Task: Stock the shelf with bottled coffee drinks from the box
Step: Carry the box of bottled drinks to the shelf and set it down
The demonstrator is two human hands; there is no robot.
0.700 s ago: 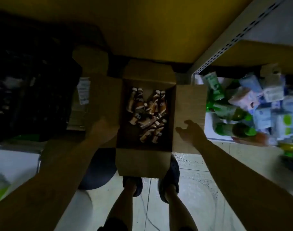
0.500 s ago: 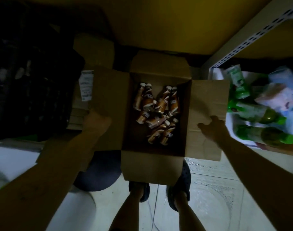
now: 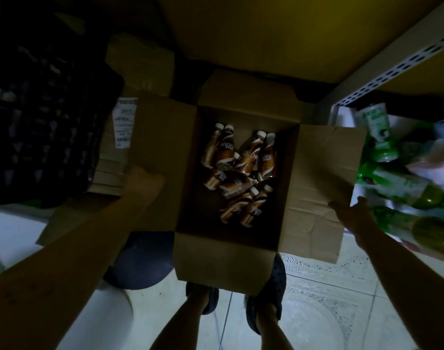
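Note:
An open cardboard box [image 3: 226, 258] stands on the floor in front of my feet, all its flaps folded outward. Several brown bottled coffee drinks [image 3: 241, 170] with white caps lie jumbled on its bottom. My left hand [image 3: 144, 183] rests on the outer edge of the left flap [image 3: 163, 137], fingers curled around it. My right hand [image 3: 352, 215] is at the outer edge of the right flap [image 3: 322, 173], thumb on the cardboard and fingers apart. A yellow shelf board [image 3: 253, 34] runs above the box.
A perforated shelf post [image 3: 397, 69] rises at right, beside green bottles [image 3: 428, 198] and pale packs on a low shelf. Flattened cardboard with a label [image 3: 125, 127] and a dark crate [image 3: 46, 122] lie left. A dark round stool [image 3: 140, 261] stands by my shoes on the tiled floor.
Both hands have spread apart toward the outer edges of the side flaps, the right one moving furthest right. The view has come closer to the box.

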